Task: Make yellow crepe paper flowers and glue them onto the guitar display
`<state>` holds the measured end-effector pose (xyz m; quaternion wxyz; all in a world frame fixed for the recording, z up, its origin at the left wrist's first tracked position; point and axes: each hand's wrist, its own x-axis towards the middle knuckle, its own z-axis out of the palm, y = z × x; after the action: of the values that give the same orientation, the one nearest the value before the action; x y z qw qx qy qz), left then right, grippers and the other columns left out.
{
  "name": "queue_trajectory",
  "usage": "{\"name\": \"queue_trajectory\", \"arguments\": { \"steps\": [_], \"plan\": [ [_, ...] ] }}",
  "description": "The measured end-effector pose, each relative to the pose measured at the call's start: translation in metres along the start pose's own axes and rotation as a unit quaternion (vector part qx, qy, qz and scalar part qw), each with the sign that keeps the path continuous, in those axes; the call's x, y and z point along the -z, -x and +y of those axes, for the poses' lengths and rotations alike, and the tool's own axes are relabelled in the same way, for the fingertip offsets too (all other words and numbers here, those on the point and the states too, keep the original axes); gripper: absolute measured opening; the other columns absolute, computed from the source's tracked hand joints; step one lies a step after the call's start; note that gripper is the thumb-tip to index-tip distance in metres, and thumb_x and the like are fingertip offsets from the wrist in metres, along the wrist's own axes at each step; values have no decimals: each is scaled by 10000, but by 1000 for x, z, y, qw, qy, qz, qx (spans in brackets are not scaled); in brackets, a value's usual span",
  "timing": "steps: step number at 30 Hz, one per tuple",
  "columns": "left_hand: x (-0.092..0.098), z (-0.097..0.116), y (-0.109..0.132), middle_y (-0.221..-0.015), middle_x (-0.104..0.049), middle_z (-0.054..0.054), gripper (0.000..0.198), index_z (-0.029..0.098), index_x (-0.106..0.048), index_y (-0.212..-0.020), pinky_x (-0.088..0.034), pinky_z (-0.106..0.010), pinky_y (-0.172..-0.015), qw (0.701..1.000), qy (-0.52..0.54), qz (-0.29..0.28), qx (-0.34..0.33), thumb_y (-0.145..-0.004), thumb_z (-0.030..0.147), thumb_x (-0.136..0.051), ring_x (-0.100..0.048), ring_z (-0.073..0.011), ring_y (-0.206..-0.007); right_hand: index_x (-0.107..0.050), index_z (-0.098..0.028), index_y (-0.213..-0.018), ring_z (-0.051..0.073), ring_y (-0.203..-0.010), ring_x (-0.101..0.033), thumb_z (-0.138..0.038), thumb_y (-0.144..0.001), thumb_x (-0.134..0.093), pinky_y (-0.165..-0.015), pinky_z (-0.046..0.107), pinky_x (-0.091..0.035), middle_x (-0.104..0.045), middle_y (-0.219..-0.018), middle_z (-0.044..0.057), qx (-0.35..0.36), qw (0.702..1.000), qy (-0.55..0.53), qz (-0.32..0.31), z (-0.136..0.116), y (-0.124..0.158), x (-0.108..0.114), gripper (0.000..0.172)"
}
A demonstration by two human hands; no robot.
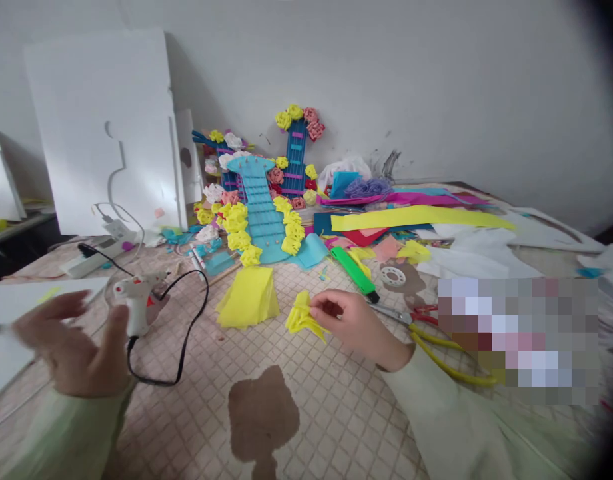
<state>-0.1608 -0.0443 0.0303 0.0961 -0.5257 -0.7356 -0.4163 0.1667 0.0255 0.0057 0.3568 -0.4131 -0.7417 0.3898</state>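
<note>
My right hand (pixel 354 325) pinches a folded yellow paper flower (pixel 301 315) just above the table, left of the scissors. My left hand (pixel 74 347) is open with its fingers spread, right beside the white glue gun (pixel 134 300), whose black cord (pixel 184 340) loops across the tabletop. It is not gripping the gun. A stack of yellow paper squares (pixel 250 298) lies between the two hands. Behind it stands a blue paper model (pixel 260 210) lined with yellow, pink and white paper flowers.
A green utility knife (pixel 355 270), red-and-yellow scissors (pixel 426 323) and a tape roll (pixel 392 276) lie right of my right hand. Coloured paper sheets (pixel 416 217) pile at the back right. White foam boards (pixel 106 127) lean on the wall; a power strip (pixel 94 257) sits left.
</note>
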Motion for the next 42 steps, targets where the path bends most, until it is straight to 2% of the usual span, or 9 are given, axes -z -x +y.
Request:
{"name": "queue_trajectory", "arguments": {
  "steps": [1,3,4,7,10,17,20,30,42],
  "plan": [
    [-7,18,5,-1193,-404,-28,378,213,-383,-1126,-357,-514,-849,998,7,-13,-65,-775,338,-444,-389,-339,-1118,-600,-159,-753,106,-630,-535,-188,-756,-525,-570,213,-422,-616,-718,7,0,1000,1,-2,-1,0,1,80],
    [-26,55,18,-998,-548,-13,213,218,-520,-959,-391,-463,-842,966,71,-159,-189,-763,293,-482,-493,-273,-1005,-597,-158,-756,105,-629,-532,-188,-759,-524,-572,216,-422,-618,-733,10,0,1000,3,-5,-3,1,2,80],
    [-38,73,25,-1015,-566,-30,226,217,-539,-964,-393,-448,-856,945,112,-231,-204,-754,296,-514,-502,-262,-1002,-596,-157,-759,105,-628,-530,-191,-763,-521,-571,218,-423,-618,-737,12,0,1000,3,-6,-5,1,3,82],
    [-74,113,44,-1073,-574,-82,317,198,-524,-1038,-439,-380,-786,884,252,-373,-124,-757,344,-545,-520,-245,-989,-592,-155,-782,112,-649,-538,-209,-778,-513,-589,229,-433,-619,-759,20,4,1000,-5,-10,-7,1,5,95],
    [-97,131,53,-896,-601,-51,252,169,-560,-925,-444,-319,-728,823,356,-440,-43,-757,356,-555,-555,-185,-828,-589,-152,-807,118,-687,-546,-221,-785,-510,-617,236,-444,-623,-796,30,11,1000,-20,-13,-7,1,7,107],
    [-107,133,56,-762,-559,-7,167,149,-551,-839,-434,-256,-681,750,508,-417,78,-735,272,-597,-521,-132,-733,-586,-156,-784,96,-629,-497,-203,-771,-524,-569,216,-411,-598,-755,8,14,1000,-14,0,-4,-1,10,79],
    [-107,129,61,-773,-559,-8,160,159,-541,-871,-449,-249,-647,718,546,-421,97,-753,261,-577,-523,-130,-723,-587,-160,-781,88,-620,-484,-194,-772,-530,-558,207,-398,-588,-739,-3,24,1000,-15,-15,-4,-1,9,67],
    [-109,113,72,-809,-573,-6,151,194,-520,-930,-464,-262,-611,665,595,-432,132,-793,254,-540,-554,-118,-658,-604,-175,-822,103,-691,-539,-179,-782,-525,-620,222,-443,-615,-799,7,16,999,-11,-46,-6,0,4,89],
    [-106,112,70,-722,-567,-17,186,155,-539,-832,-415,-241,-547,661,587,-442,156,-731,300,-599,-507,-113,-596,-601,-176,-792,101,-668,-536,-139,-759,-531,-603,224,-445,-609,-773,-1,20,999,12,-25,-6,1,-1,86]
  ]
}}
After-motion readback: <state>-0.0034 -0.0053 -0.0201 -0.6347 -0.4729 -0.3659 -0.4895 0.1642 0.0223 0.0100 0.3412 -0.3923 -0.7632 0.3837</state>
